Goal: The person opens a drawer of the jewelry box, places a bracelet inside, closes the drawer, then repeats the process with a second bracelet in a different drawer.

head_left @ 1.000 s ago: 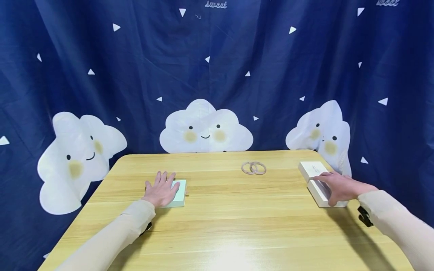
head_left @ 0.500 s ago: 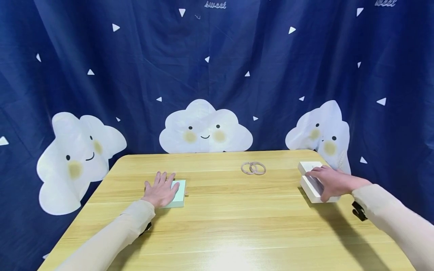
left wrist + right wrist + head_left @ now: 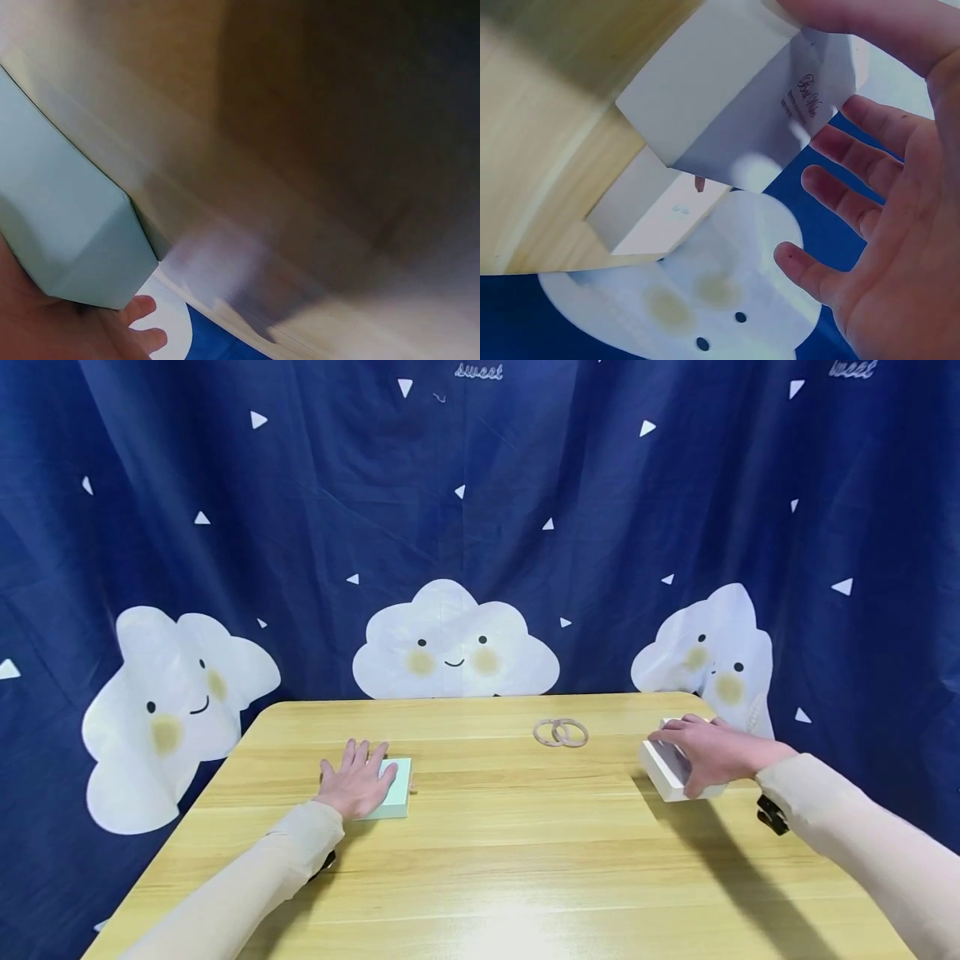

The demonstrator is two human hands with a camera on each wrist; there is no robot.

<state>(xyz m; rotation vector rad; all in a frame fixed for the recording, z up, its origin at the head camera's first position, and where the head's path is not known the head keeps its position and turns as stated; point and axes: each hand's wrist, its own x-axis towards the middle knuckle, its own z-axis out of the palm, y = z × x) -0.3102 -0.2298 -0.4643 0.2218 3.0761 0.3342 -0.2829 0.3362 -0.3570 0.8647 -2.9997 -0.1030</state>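
Note:
My left hand [image 3: 354,783] rests flat on a pale mint-green box [image 3: 397,795] at the left of the table, its fingers spread straight. In the left wrist view that box [image 3: 67,195] lies beside the palm. At the right my right hand [image 3: 708,750] grips a white box [image 3: 663,772] from above, between thumb and fingers, holding it tilted and raised over the table. The right wrist view shows small dark lettering on the held box [image 3: 712,127]. A second white box [image 3: 660,210] lies behind it on the table, mostly hidden by my hand in the head view.
Two thin pinkish rings [image 3: 561,732] lie overlapping near the back of the wooden table [image 3: 480,843]. A small tab [image 3: 413,789] sticks out from the mint box's right side. Behind the table hangs a dark blue curtain [image 3: 495,543] with white clouds.
My right hand has lifted the white box off the table and carried it leftward and slightly back, away from its place in front of the other white box. My left hand has stayed still.

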